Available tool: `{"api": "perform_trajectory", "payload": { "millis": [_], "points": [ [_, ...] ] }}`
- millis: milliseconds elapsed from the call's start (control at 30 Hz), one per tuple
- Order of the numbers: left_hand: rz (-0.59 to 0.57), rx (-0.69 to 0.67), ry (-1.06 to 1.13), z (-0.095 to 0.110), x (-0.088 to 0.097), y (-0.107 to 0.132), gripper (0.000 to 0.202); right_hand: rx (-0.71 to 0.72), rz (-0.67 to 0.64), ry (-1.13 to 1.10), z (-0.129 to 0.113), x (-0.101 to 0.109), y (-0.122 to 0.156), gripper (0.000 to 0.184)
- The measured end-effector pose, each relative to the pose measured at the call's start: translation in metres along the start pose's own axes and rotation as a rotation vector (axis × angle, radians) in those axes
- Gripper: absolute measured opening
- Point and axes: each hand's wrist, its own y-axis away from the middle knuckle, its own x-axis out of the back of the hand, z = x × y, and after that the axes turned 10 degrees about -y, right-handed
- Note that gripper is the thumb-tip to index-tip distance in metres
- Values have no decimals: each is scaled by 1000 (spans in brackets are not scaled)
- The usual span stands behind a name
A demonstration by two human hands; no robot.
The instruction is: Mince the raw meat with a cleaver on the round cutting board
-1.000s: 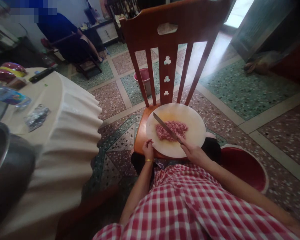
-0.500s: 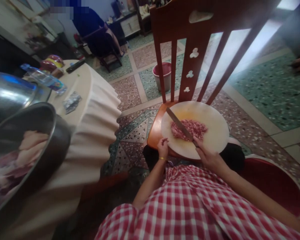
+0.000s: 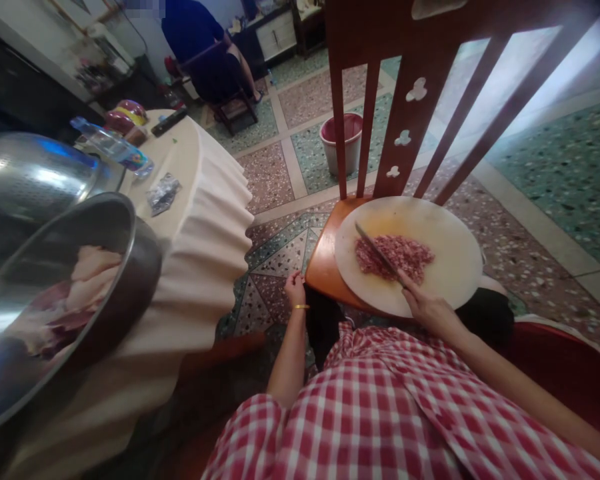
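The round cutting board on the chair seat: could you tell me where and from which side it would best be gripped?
Probably at the bare near-left rim of the cutting board, coming from the left, where the left hand hangs free just off the chair edge. The minced meat sits mid-board, the right hand holds the knife over the near-right edge, and the chair back blocks the far side.

Home living room: terrazzo floor (image 3: 555, 167), clothed table (image 3: 195, 200), wooden chair (image 3: 410, 80).

Daylight floods in upper right, washing out floor (image 3: 555, 87). Dim lower left. Bowl (image 3: 55, 293) blurred, with glare. Wide-angle bending at edges.
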Motion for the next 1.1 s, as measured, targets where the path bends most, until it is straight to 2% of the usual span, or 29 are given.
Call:
{"api": "perform_trajectory", "payload": {
  "millis": [100,167,267,333,400,500,600,667,767,833,900,1000,1100],
  "points": [
    [-43,-50,-3,2,-9,7,21,-73,-68,-14,9,1,-2,46],
    [-123,-157,-68,4,-15,14,20,-54,-13,-51,2,14,-2,46],
    [-282,-353,-276,7,-26,25,19,9,90,-116,-15,26,-1,48],
    [-357,-455,-436,8,-35,32,19,22,87,-135,-17,19,0,47],
    [-401,-529,-585,9,-42,35,21,-9,8,-116,-8,5,2,47],
    [-442,-592,-767,9,-49,34,20,-79,-79,-121,2,-5,3,46],
    [-459,-616,-853,10,-53,31,17,-74,-46,-156,-10,12,2,45],
    [-456,-592,-872,12,-55,29,15,-17,29,-184,-25,24,0,45],
    [-425,-489,-814,19,-55,26,12,51,91,-222,-29,19,2,47],
    [-379,-418,-677,30,-54,25,10,19,16,-199,-18,6,4,46],
    [-344,-411,-476,45,-54,28,11,-37,-48,-156,-7,-2,6,45],
    [-377,-497,-187,72,-59,43,17,-3,-16,-119,-10,6,6,45],
    [-447,-491,-59,84,-67,67,20,121,108,-112,-26,20,2,46]
  ]
}}
